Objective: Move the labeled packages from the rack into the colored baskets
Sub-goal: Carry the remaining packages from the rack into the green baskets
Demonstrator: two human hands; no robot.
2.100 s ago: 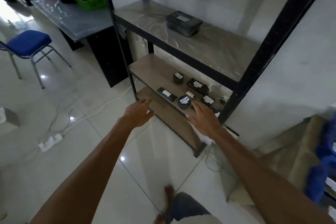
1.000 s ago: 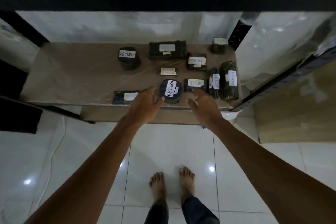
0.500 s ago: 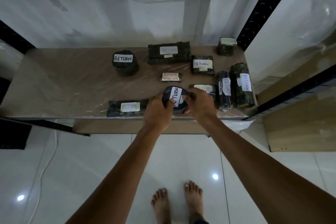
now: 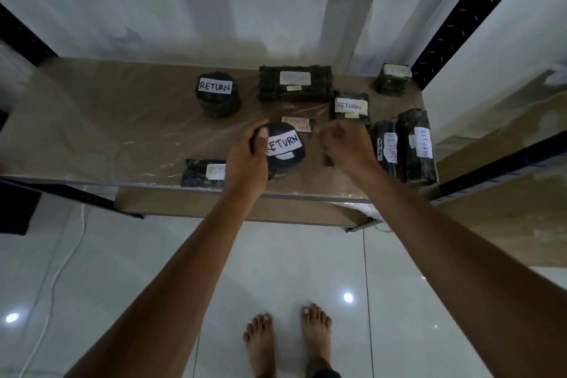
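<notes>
Left hand (image 4: 245,163) grips the round black wrapped package with a white "RETURN" label (image 4: 285,147), thumb curled over its left rim, above the front half of the brown plastic-covered rack shelf (image 4: 92,132); whether it rests there or is raised cannot be told. Just to its right, the right hand (image 4: 346,147) is blurred with its fingers curled, and whether it holds the dark packet edge below it cannot be told. A flat dark package (image 4: 202,173) lies at the shelf's front edge, just left of the left wrist. Two long dark packages (image 4: 418,147) crowd the right edge near the black upright post (image 4: 466,18). A second round labelled package (image 4: 217,95) stands towards the back, with bare shelf to its left. Pale tiled floor (image 4: 122,270) lies open below the front lip.
</notes>
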